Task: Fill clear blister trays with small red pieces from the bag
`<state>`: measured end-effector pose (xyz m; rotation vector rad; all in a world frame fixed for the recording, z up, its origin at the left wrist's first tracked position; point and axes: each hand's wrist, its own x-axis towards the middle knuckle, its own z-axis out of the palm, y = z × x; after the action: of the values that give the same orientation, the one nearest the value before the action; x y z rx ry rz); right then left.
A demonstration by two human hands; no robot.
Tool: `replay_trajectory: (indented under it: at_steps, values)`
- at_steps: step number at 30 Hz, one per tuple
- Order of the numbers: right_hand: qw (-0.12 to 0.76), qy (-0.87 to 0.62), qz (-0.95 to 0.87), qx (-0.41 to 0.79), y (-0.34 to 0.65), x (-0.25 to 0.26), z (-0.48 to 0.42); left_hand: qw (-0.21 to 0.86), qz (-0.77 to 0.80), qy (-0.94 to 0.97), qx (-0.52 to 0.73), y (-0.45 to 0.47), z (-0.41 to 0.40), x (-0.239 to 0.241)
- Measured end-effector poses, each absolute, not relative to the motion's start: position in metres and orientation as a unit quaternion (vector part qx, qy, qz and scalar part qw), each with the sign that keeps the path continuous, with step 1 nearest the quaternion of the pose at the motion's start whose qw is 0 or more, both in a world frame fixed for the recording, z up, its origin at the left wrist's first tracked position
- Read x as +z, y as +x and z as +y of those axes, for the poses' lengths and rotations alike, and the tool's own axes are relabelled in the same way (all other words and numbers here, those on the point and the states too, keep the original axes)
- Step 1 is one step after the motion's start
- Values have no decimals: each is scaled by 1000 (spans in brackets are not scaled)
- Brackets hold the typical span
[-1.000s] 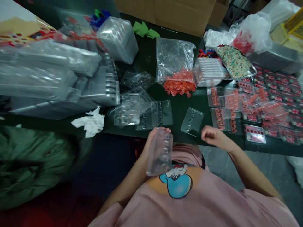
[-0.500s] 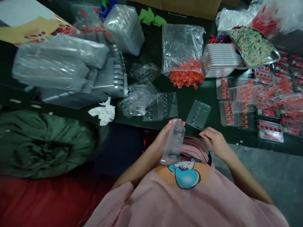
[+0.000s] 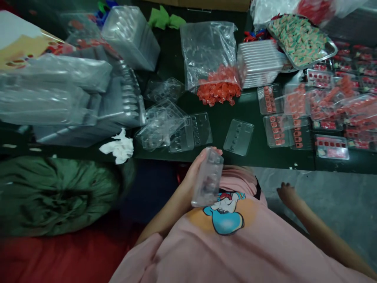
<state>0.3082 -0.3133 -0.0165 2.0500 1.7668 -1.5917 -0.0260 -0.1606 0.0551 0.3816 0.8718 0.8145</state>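
My left hand [image 3: 196, 165] is closed around a stack of clear plastic blister trays [image 3: 208, 177], tilted upright in front of my shirt. My right hand [image 3: 288, 193] is off to the right, below the table edge and above the grey floor. Its fingers look loosely bent and a little apart, with nothing visible in them. Beyond my left hand, a single clear blister tray [image 3: 238, 136] lies flat near the table's edge. Left of it are several loose clear trays [image 3: 181, 135], partly overlapping.
A clear bag [image 3: 207, 51] spills small orange-red pieces [image 3: 219, 88]. Trays filled with red pieces [image 3: 275, 131] lie at the right, near a metal tray of green-and-beige bits [image 3: 300, 41]. Bagged tray stacks [image 3: 59, 94] and crumpled white tissue [image 3: 119, 147] are at left. A green cloth bundle [image 3: 55, 196] sits below.
My right hand has moved right and down, away from the single tray at the table edge. That tray has turned slightly. My left hand keeps the stack. The view has shifted.
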Motion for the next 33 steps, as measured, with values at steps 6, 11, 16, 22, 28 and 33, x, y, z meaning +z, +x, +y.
replay_trajectory:
  at_steps: [6,11,16,22,28,33]
  values:
    - [-247,588,671,-378,245,43,-237,820,392,200,367,-7,-158,65]
    - [-432,455,669,-398,186,79,-162,799,385,266,376,0,-159,76]
    - [-411,414,692,-426,176,75,-142,788,405,274,373,0,-163,82]
    - [-376,378,709,-461,182,74,-132,780,432,274,360,0,-166,85]
    - [-360,363,695,-505,183,71,-126,782,426,279,359,-1,-163,78]
    - [-368,366,653,-552,188,63,-131,787,419,274,361,-5,-160,81]
